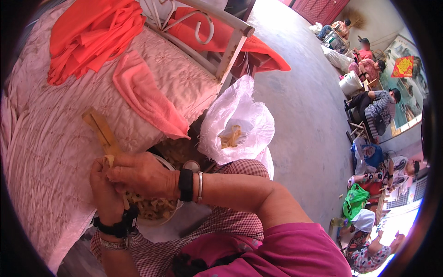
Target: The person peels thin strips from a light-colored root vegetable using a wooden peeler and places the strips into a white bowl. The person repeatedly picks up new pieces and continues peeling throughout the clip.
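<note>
My left hand (109, 199) and my right hand (143, 173) meet over a white bucket (178, 207) of yellowish curled pieces (154, 207). Between the fingers of both hands is a small pale yellow strip (110, 160), partly hidden by them. Just beyond the hands, a flat tan strip (102, 130), perhaps wood or bamboo, lies over the quilted bedspread; its near end is hidden behind the fingers. To the right of the hands stands a white woven sack (238, 117), its mouth spread, with some yellowish strips (232, 138) inside.
A quilted bedspread (52, 138) covers the bed on the left, bearing red cloth (93, 38) and a pink towel (145, 97). A metal bed frame (230, 55) rises behind the sack. Several people sit along the right, near a white bucket (350, 83) and a green plastic bag (355, 200).
</note>
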`<state>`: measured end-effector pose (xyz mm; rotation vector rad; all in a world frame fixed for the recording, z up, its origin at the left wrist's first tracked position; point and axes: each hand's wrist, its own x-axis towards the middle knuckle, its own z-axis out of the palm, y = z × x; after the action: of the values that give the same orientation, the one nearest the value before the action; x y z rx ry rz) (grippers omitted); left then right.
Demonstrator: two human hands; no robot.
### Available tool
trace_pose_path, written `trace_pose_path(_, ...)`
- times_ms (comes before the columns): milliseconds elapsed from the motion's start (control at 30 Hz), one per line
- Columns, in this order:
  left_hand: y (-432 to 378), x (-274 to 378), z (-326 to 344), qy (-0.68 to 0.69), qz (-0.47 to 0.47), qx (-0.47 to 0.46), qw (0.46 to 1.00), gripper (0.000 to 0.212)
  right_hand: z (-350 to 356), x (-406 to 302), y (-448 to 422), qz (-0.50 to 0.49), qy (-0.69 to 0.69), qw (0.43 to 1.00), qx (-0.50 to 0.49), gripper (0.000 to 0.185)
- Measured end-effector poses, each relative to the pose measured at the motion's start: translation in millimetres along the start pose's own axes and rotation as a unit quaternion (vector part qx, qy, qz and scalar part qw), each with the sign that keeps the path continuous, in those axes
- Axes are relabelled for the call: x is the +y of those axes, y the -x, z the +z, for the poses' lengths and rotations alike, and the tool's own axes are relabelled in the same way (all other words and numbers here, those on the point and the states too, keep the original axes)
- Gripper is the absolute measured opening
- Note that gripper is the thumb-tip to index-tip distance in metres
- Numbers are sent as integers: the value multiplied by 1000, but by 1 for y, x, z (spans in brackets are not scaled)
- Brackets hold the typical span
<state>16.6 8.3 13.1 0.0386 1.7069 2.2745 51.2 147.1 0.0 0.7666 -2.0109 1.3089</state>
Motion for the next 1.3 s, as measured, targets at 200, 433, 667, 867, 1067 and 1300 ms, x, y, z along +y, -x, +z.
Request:
trace_pose_path(200,0,-5,-2,-77,44,-80,993,20,-9,-5,-3,68,53,996,3,17)
trace_pose_path(433,-4,-27,-13,-233,180,-40,955,21,4,6,-3,272,-18,961,52,12)
trace_pose_path(667,7,-10,6,-256,122,-72,956,15,-13,-3,-5,274,-30,961,21,5)
trace_pose_path(867,3,-7,-3,-260,107,-65,957,12,-16,0,-2,289,-78,952,-60,12)
trace_pose_path(1067,1,1,-5,-207,60,-89,972,13,-28,-7,-18,376,-184,907,-43,18)
trace_pose_path(1300,-7,-7,-14,-96,-4,-102,990,10,-17,2,-7,345,-224,909,-73,14)
